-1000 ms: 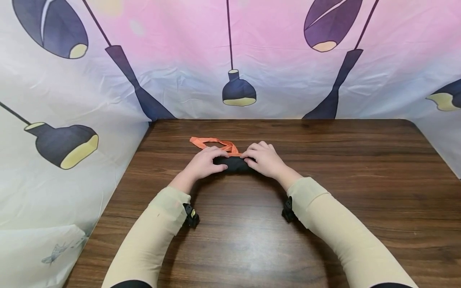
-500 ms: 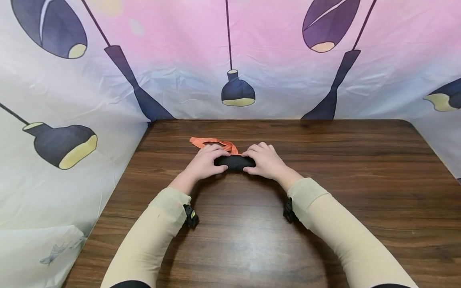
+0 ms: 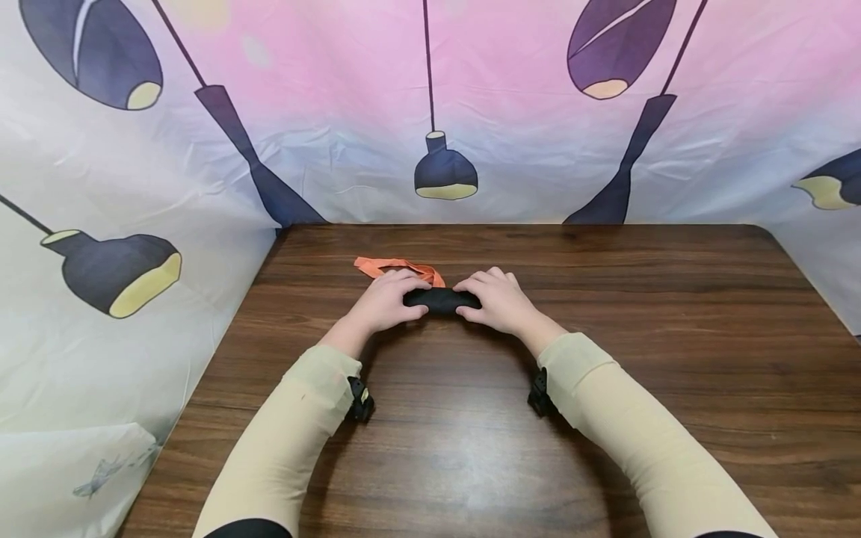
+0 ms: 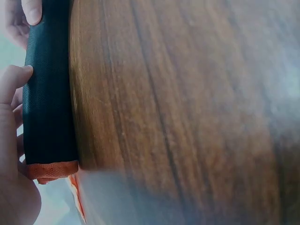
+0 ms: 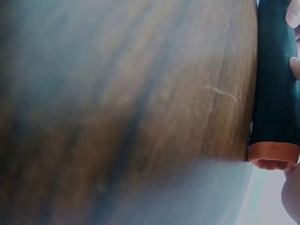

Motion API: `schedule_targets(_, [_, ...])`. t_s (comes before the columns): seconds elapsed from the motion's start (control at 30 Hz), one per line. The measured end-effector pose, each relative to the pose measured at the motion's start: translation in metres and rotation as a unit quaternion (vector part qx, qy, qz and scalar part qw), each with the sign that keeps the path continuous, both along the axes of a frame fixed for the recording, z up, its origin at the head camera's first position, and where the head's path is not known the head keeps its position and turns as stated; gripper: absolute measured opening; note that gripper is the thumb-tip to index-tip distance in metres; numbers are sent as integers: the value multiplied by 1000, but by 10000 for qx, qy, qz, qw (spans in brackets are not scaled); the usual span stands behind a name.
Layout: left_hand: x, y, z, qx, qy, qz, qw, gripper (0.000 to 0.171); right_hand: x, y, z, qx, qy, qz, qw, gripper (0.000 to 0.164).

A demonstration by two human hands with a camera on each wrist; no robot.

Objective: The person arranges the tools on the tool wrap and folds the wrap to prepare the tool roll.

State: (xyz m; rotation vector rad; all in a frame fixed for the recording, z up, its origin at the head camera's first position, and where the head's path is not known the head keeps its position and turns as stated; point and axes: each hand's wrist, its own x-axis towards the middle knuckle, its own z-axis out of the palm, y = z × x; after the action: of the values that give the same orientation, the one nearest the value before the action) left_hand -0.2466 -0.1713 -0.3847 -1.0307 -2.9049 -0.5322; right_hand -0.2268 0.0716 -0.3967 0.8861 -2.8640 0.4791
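Observation:
A black fabric roll (image 3: pixel 442 301) with orange edging lies across the table toward its far side, held at both ends. My left hand (image 3: pixel 393 300) grips its left end, thumb on the near side and fingers over the top. On the other end, my right hand (image 3: pixel 499 302) holds it the same way. Behind the roll an orange strap (image 3: pixel 397 263) trails out to the left, partly under the left fingers. Orange trim (image 4: pixel 52 169) rings the roll's end in the left wrist view, and an orange rim (image 5: pixel 274 153) shows in the right wrist view.
A dark wood-grain table (image 3: pixel 444 418) spreads beneath both arms. Behind it and on the left hangs a printed cloth (image 3: pixel 377 112) with lamp shapes. Each sleeve carries a small black device at the wrist.
The roll has turned away from me, and the orange edge along its top has gone out of sight. Both hands have shifted very slightly, and the right thumb now lies against the near side.

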Motion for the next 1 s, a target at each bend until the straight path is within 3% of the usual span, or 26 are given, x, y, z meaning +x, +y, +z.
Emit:
schedule_targets(0.23, [-1,-1,-6,72,-135,221,9996,36,-2,-1,1,-10,-160,-63,9999,41])
schedule_targets(0.5, [-4,-9,-7,653,-205,228,9974,36,-11,-3,8,42,-588,-25,9983,40])
schedule_targets(0.73, [-12,-4,-1,494,-609,379,9962,39,-17,3,7,20,-872,-63,9962,40])
schedule_targets(0.87, [-15,-2,2,434,-787,408,9951,39,-17,3,4,-27,-740,-53,9972,39])
schedule_targets(1.0, [-17,-3,5,374,-955,409,9939,43,-13,4,2,-64,-315,74,9995,37])
